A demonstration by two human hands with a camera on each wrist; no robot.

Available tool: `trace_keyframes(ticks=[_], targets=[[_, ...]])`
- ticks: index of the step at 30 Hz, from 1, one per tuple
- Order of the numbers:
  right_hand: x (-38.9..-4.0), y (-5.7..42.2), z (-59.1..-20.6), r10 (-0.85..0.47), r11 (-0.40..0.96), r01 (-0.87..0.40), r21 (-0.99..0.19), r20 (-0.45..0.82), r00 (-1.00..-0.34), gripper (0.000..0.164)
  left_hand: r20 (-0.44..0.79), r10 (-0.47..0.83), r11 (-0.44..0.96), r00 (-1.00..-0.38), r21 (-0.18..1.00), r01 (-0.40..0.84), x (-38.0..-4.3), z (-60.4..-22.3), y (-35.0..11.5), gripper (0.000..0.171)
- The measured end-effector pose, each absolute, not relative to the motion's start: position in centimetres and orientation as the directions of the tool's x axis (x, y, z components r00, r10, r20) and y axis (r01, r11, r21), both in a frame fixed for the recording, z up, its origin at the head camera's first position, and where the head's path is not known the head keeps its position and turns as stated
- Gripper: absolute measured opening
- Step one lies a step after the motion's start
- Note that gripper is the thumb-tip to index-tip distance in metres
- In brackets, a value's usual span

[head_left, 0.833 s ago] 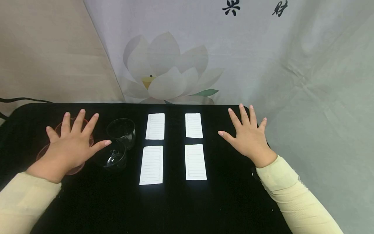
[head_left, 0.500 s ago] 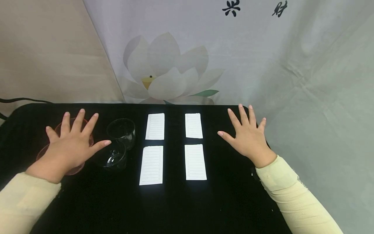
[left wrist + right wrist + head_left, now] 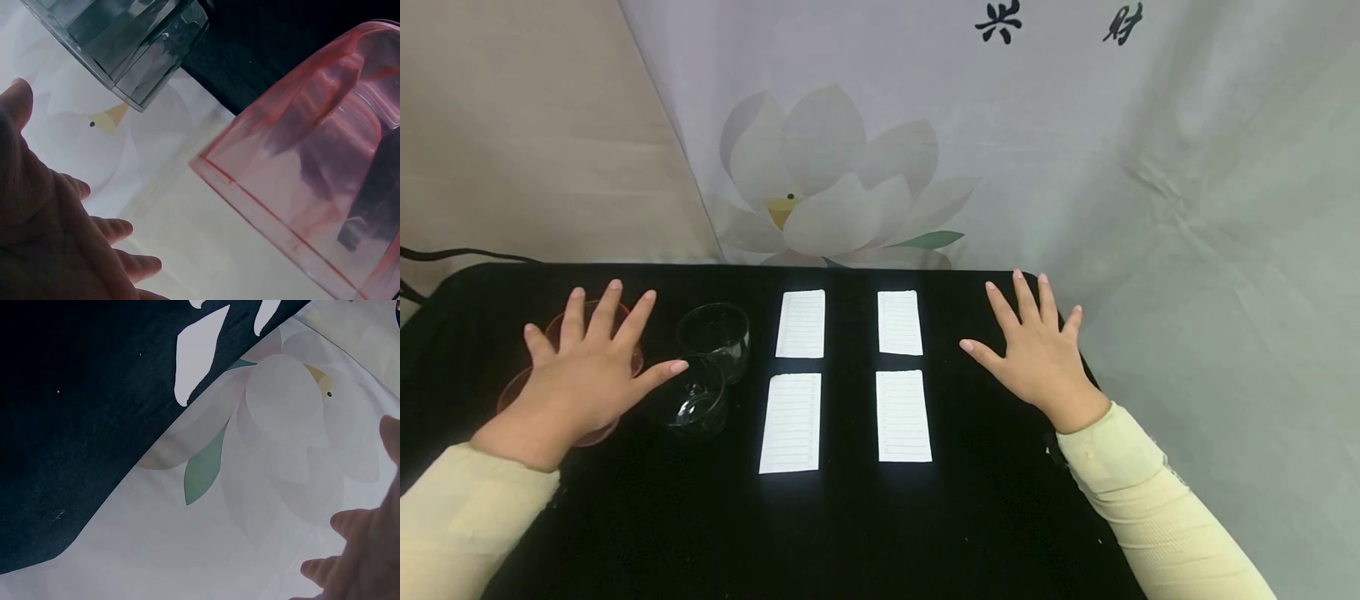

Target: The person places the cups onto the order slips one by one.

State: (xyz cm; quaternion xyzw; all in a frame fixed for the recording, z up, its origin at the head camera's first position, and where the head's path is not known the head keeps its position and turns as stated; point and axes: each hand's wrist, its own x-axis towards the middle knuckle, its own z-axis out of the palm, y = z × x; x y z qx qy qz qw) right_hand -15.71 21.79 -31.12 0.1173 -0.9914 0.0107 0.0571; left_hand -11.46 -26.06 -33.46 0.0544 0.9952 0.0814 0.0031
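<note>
My left hand (image 3: 583, 379) is spread palm down above two pink see-through cups at the table's left. It hides much of the far pink cup (image 3: 637, 360) and the near pink cup (image 3: 598, 435). Just right of its thumb stand a far clear cup (image 3: 733, 346) and a near clear cup (image 3: 703, 417). In the left wrist view, a pink cup (image 3: 294, 175) and a clear cup (image 3: 140, 69) appear apart from the fingers. Over the table's right side, my right hand (image 3: 1037, 362) has its fingers fanned out and holds nothing. Several white lined paper slips (image 3: 801, 325) lie between the hands.
The slips form two columns on the black tabletop (image 3: 850, 533). Behind the table hangs a pale cloth (image 3: 1052, 150) printed with a lotus and black characters. A dark cable (image 3: 463, 252) runs in at the far left.
The head view has shifted very slightly. Both hands keep the same spread pose, and the cups and slips stay where they were.
</note>
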Motion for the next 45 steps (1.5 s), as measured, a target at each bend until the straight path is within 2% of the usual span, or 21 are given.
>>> trace_keyframes(ticks=[24,31,39,45], targets=[[-16.0,21.8,-32.5,-0.314,0.942,-0.328,-0.075,0.157,-0.936,0.086,0.096,0.185,0.957,-0.978,0.208,0.202,-10.5,-33.5,-25.1,0.092],[-16.5,22.0,-33.1,-0.338,0.927,-0.359,-0.108,0.175,-0.925,0.086,0.142,0.219,0.926,-0.965,0.280,0.251,-9.9,-33.5,-24.9,0.091],[-17.2,22.1,-34.3,-0.380,0.889,-0.428,-0.160,0.261,-0.887,0.085,0.131,0.217,0.886,-0.967,0.389,0.251,-9.2,-33.9,-24.6,0.093],[-17.8,22.1,-35.4,-0.398,0.856,-0.465,-0.224,0.286,-0.871,0.082,0.074,0.198,0.850,-0.977,0.484,0.209,-9.0,-34.3,-24.4,0.095]])
